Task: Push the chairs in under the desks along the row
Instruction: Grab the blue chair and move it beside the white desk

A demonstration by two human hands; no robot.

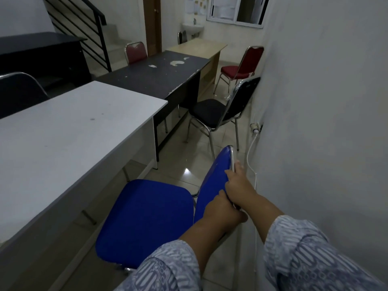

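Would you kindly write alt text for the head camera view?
Both hands, left hand and right hand, grip the backrest of a blue chair pulled out from a white desk. Ahead, a black chair and red chair also stand out from their desks.

A black-railed staircase (84, 28) rises left of the brown door (152, 24); right of that door hang a small washbasin (192, 28) and a window (237, 9).

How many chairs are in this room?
6: blue chair in both hands, black chair, red chair, maroon chair, dark chair far left, one by the sink. Others may be hidden.
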